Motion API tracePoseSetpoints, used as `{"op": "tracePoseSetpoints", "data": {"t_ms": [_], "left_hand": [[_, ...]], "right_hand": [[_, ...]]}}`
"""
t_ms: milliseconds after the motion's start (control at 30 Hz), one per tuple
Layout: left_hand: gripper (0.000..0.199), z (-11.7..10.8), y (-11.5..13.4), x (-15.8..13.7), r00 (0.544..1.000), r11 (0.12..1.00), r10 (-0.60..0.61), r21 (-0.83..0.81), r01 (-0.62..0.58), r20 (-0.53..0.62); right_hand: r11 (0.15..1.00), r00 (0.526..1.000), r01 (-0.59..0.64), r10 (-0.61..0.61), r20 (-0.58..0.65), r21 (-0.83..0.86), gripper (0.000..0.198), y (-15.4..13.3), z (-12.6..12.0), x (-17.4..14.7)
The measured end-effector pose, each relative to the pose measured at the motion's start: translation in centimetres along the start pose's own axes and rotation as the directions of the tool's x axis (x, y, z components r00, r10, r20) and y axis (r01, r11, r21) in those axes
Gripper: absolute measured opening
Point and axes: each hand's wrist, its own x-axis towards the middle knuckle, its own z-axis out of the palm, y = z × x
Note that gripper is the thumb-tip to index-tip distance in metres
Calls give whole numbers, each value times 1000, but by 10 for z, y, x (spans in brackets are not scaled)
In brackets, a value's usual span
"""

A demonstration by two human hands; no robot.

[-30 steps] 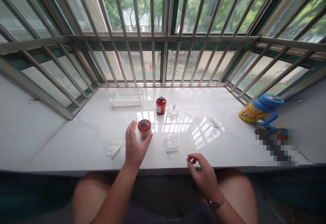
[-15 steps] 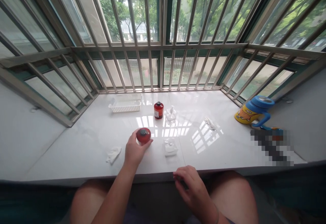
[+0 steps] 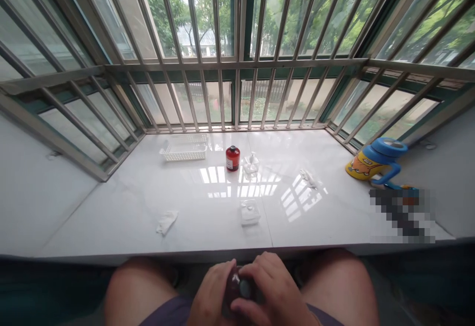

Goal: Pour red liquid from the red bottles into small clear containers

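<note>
Below the sill's front edge, over my lap, my left hand (image 3: 211, 294) is wrapped round a dark red bottle (image 3: 233, 286) with a black cap (image 3: 245, 288). My right hand (image 3: 276, 286) closes round the top of the same bottle, thumb and fingers on either side of the cap. The bottle's lower part is hidden by the hands. A second red bottle (image 3: 232, 159), with a black cap and a pale label, stands upright on the white sill. Beside it is a clear square container (image 3: 251, 166) with a pump-like top, and nearer me a clear square container (image 3: 250, 213).
A white perforated basket (image 3: 184, 156) sits at the back left of the sill (image 3: 126, 207). A crumpled white tissue (image 3: 166, 223) lies front left, another small white piece (image 3: 308, 178) at the right. A blue and yellow mug (image 3: 374, 160) stands far right, near a blurred patch. Metal bars enclose the window.
My left hand has brought the red bottle from the sill down to my lap. My right hand has moved in slightly and closed round its top.
</note>
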Motion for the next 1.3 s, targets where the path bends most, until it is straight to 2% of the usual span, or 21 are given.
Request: {"op": "tracePoseSetpoints", "data": {"t_ms": [133,267,467,733,800,900,1000,1200,1300], "left_hand": [[58,11,-16,-25,998,999,-22,27,21,52],[61,19,-29,-39,988,999,-47,7,46,147],[64,29,-33,-43,979,994,-87,-53,99,182],[72,41,-38,-46,968,981,-134,-109,159,211],[71,41,-40,-46,970,982,-126,-111,152,207],[72,41,-40,-45,971,982,-134,-105,157,197],[73,41,-39,-43,966,980,-159,-86,180,202],[74,44,-43,-45,967,984,-138,-85,160,216],[75,45,-46,-47,967,986,-125,-78,146,222]], "right_hand": [[999,1000,18,-17,20,-29,30,4,23,-11],[998,998,5,-1,65,-64,25,5,31,-18],[992,993,34,-21,114,-122,22,6,30,-20],[964,981,139,-103,164,-227,26,11,30,-17],[963,980,121,-78,181,-242,31,11,28,-18],[973,987,30,6,159,-227,41,9,26,-23],[979,983,-38,72,168,-198,41,9,25,-26],[972,982,26,19,188,-232,43,12,26,-22],[981,971,46,0,241,-187,43,12,25,-21]]}}
